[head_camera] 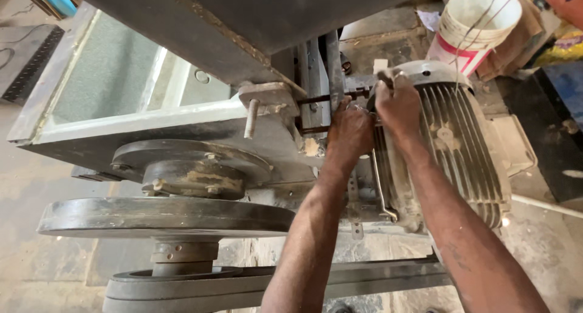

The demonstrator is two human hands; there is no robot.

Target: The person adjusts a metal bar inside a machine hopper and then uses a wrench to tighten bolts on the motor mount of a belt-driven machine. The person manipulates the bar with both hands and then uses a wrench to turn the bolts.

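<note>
Both hands' grips closed: left hand (349,130) on horizontal threaded rod (331,98), right hand (398,103) on motor (461,143)

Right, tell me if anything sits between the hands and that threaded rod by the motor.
Nothing visible does. The left hand and the right hand are both already at the dark rod between the machine frame and the finned motor; the exact grip is hidden.

gap: narrow slot between grey steel hopper frame (182,115) and ribbed grey electric motor (455,143)
blocked: threaded bolt (251,118), big black pulley wheel (164,216) below
</note>
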